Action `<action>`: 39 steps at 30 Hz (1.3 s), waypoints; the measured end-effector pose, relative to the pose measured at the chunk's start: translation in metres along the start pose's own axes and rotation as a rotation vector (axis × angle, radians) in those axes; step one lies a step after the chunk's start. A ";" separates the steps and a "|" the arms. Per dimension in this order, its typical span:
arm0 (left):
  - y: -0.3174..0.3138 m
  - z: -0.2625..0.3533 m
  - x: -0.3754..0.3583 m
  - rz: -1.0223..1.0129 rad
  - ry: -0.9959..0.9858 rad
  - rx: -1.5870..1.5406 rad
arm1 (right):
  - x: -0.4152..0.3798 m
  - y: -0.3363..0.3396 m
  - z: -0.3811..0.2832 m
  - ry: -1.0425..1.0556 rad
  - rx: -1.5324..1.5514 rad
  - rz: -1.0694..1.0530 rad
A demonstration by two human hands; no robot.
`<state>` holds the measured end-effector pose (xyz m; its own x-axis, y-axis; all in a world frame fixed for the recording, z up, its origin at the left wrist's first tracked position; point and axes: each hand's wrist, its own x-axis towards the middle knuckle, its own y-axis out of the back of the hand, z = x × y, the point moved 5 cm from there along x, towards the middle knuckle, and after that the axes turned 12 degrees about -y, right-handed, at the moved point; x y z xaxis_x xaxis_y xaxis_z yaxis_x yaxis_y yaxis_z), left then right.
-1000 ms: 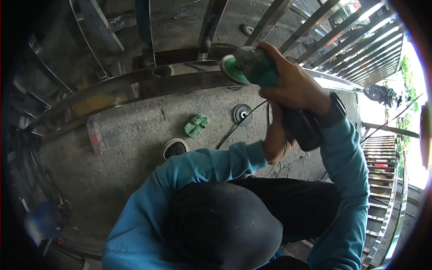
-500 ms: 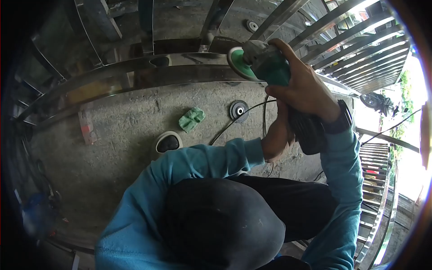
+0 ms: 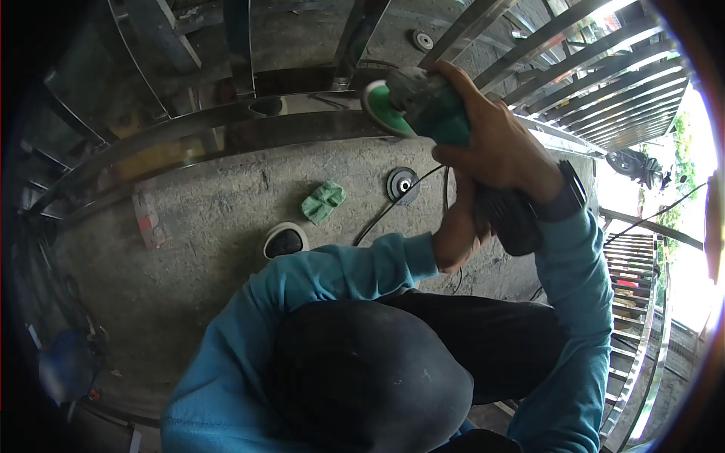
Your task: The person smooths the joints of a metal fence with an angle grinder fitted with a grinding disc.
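An angle grinder (image 3: 442, 117) with a green disc (image 3: 387, 108) is held in both hands over a shiny metal rail (image 3: 302, 124). The disc's edge overlaps the rail; whether it touches cannot be told. My right hand (image 3: 502, 143) wraps the front of the grinder's body, thumb below and fingers over the top. Lower down, my left hand (image 3: 458, 230) is closed against the rear of the body, its fingers partly hidden behind the tool. A dark cord (image 3: 396, 202) curves across the floor near my left hand.
On the concrete floor (image 3: 204, 226) lie a black disc (image 3: 402, 186), a crumpled green cloth (image 3: 324, 201) and a pale-rimmed shoe tip (image 3: 285, 241). Metal bars (image 3: 238, 45) rise beyond the rail, and a slatted metal frame (image 3: 612, 83) stands at right. Another small disc (image 3: 422, 40) lies behind.
The grinder and both hands have shifted slightly left, the disc moving along the metal rail. Both hands keep their hold on the tool.
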<state>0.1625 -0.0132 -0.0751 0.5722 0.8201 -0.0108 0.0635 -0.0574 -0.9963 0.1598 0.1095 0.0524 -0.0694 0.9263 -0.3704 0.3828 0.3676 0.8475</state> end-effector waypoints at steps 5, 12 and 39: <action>-0.005 -0.024 -0.015 -0.120 0.157 -0.011 | -0.026 0.001 0.009 -0.015 -0.022 0.045; -0.021 -0.014 -0.012 -0.166 0.131 0.113 | -0.028 0.011 0.006 -0.108 -0.022 0.026; -0.032 -0.007 -0.019 -0.061 0.288 0.224 | -0.037 0.004 0.032 -0.229 0.002 0.026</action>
<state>0.1559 -0.0308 -0.0419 0.7814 0.6226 0.0420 -0.0579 0.1393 -0.9886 0.1936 0.0746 0.0576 0.1509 0.8923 -0.4254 0.3839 0.3437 0.8570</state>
